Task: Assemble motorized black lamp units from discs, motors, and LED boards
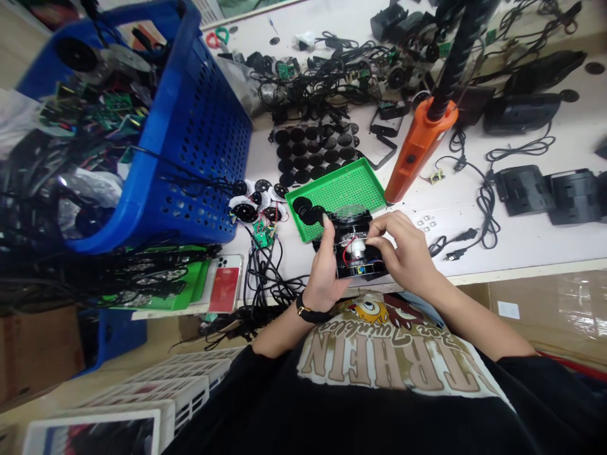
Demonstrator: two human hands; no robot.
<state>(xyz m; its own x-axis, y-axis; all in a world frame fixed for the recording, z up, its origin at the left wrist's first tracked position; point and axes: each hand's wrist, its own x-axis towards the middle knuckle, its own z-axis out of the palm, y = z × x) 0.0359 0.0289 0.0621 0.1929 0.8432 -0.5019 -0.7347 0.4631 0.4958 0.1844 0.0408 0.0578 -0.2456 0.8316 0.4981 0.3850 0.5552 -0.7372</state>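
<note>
Got a little open black housing (pixel 353 253) with a silver motor (pixel 358 248) and red wires showing, right in the middle of the shot, just in front of the chest. The left hand (pixel 325 272) is curled around its left edge with the fingers closed on it, basically acting as the clamp. The right hand (pixel 403 246) comes in from 3 o'clock, fingers bent and pinched on the middle by the motor, so it looks like one hand steadies while the other does the fiddly bit. A green tray (pixel 360 186) sits at 11 o'clock, right up against the housing, with black discs (pixel 306 212) on it, handy to reach. More discs (pixel 298 151) are lined up beyond it on the tabletop (pixel 535 253). Blue basket (pixel 203 126) of boards and cables at 10 o'clock, orange handle (pixel 420 151) at 1, loose plug cords (pixel 484 215) at 3.
</note>
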